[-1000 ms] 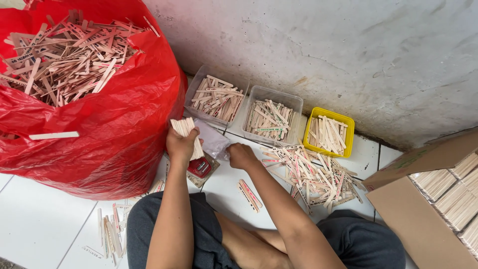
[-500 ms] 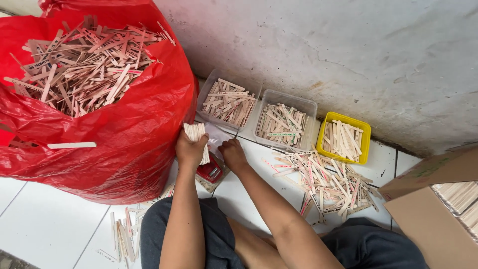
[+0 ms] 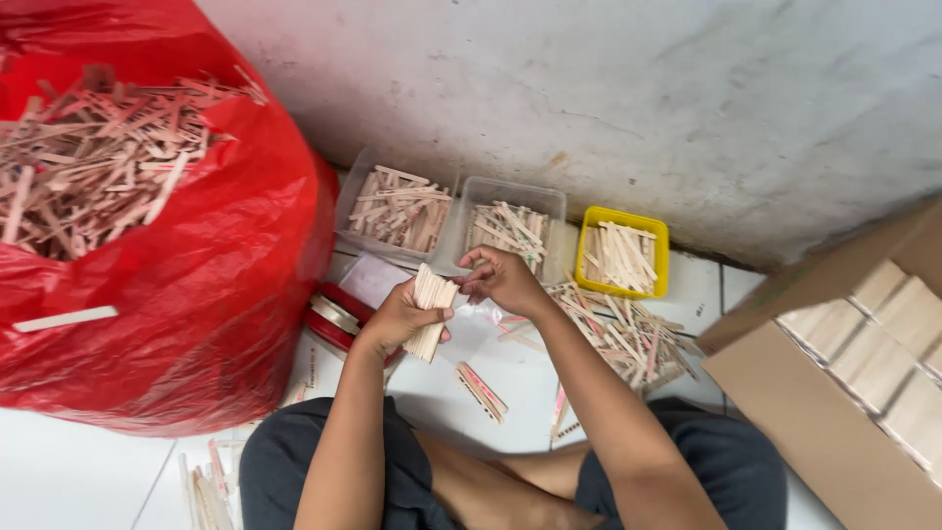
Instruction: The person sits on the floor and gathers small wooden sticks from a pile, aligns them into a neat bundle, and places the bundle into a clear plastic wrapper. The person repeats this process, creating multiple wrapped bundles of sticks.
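My left hand (image 3: 397, 318) grips a neat bundle of flat wooden sticks (image 3: 431, 312), held upright above the white tiled floor. My right hand (image 3: 500, 278) is right beside it, fingers pinched at the top edge of the bundle. A loose pile of wooden sticks (image 3: 621, 334) lies on the floor just right of my right forearm. Behind the hands stand two clear plastic trays (image 3: 354, 191) (image 3: 557, 204) and a yellow tray (image 3: 660, 236), each holding sticks.
A big red plastic bag (image 3: 221, 285) full of wooden sticks fills the left side. A cardboard box (image 3: 814, 393) with stacked stick bundles sits at the right. A red round tin (image 3: 334, 319) lies by my left hand. A grey wall runs behind the trays.
My right hand has come in from the pile to the top of the bundle in my left hand. The view has shifted right and closer, showing more of the cardboard box.
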